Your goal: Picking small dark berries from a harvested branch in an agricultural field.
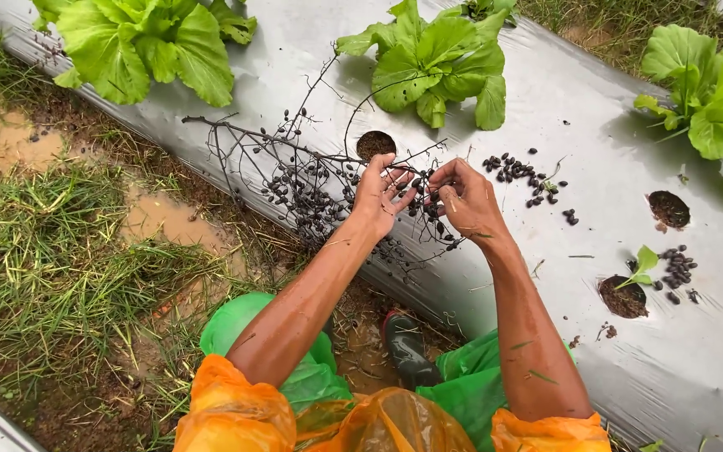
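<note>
A thin, dark, bare branch (294, 180) carrying several small black berries lies across the silver plastic mulch sheet (546, 109). My left hand (381, 191) grips its twigs near a round planting hole (376, 144). My right hand (464, 197) pinches berries on the same branch, right beside the left hand. Both arms reach forward from orange sleeves over green trousers.
Loose black berries lie in a pile (516, 170) right of my hands and another (676, 268) by a small seedling (642, 266). Leafy green plants (148, 42), (437, 63), (713, 100) grow through the sheet. Wet grass and muddy puddles (161, 219) are at left; a dark rubber boot (406, 347) is below.
</note>
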